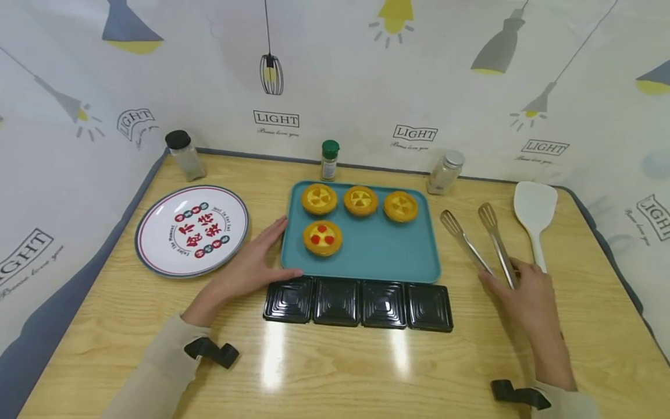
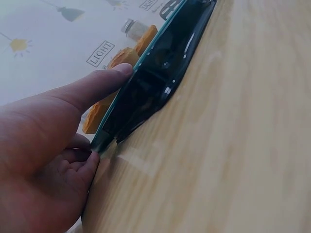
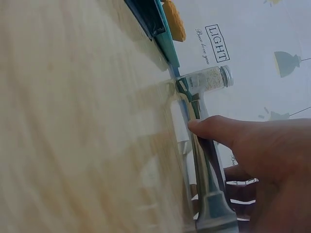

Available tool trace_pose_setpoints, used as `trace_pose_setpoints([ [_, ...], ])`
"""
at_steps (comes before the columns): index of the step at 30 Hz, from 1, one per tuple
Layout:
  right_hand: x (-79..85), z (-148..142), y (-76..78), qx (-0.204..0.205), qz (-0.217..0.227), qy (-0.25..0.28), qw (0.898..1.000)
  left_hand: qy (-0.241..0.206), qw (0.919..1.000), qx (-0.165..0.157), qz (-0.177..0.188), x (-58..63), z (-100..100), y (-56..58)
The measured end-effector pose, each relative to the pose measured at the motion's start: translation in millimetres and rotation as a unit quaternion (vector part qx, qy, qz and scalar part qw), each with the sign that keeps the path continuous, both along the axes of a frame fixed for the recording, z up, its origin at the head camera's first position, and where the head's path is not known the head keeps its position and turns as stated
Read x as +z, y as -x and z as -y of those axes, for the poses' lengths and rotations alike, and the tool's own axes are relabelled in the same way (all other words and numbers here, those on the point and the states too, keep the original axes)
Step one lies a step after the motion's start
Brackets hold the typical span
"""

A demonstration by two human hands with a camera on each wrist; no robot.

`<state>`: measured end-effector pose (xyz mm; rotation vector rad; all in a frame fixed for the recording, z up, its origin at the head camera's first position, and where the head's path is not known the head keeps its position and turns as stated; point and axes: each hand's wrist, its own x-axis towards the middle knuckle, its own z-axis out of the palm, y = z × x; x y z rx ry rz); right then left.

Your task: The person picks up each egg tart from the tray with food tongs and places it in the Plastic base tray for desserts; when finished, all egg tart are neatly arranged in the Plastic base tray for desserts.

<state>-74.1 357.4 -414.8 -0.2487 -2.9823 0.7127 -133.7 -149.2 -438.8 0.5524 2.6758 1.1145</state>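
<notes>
My left hand (image 1: 247, 265) holds the front left corner of a teal tray (image 1: 382, 250), thumb along the front edge and fingers at the left side. In the left wrist view, its thumb (image 2: 116, 73) lies at the tray's rim. Three egg tarts (image 1: 361, 201) with yellow wedge toppings stand in the tray's back row. In front of the left one is a tart with red dots (image 1: 322, 238). My right hand (image 1: 528, 297) grips metal tongs (image 1: 501, 249) right of the tray, their slotted ends spread apart and pointing away. In the right wrist view, the thumb (image 3: 209, 127) presses one arm.
Black square dishes (image 1: 337, 301) line the tray's front edge. A white plate (image 1: 157, 241) with red lettering lies at left. A white spatula (image 1: 534, 206) lies at right. Along the back stand a black-capped jar (image 1: 187, 160), a green-capped jar (image 1: 329, 166) and a silver-capped jar (image 1: 445, 173).
</notes>
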Motion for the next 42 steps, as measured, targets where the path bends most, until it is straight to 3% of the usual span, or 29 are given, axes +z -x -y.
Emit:
trace_pose_setpoints([
  [11, -0.4, 0.0, 1.7, -0.019, -0.055, 0.013, 0.998, -0.004, 0.9999, -0.003, -0.009, 0.7, 0.2, 0.6],
  [18, 17.9, 19.8, -0.7, -0.012, -0.117, 0.025, 0.993, -0.005, 0.9999, -0.008, -0.012, -3.1, -1.1, 1.1],
  [25, 41.4, 52.0, 11.5, 0.073, -0.083, 0.012, 0.994, 0.001, 1.0, -0.004, -0.006, -0.8, -0.3, -0.8],
  [34, 41.0, 66.7, 23.7, 0.086, -0.073, -0.022, 0.993, -0.001, 1.0, -0.004, -0.002, -1.3, -0.6, -1.1],
  [42, 38.3, 70.3, 29.2, 0.101, -0.091, -0.045, 0.99, 0.002, 1.0, 0.0, -0.007, -0.3, 0.3, -0.7],
])
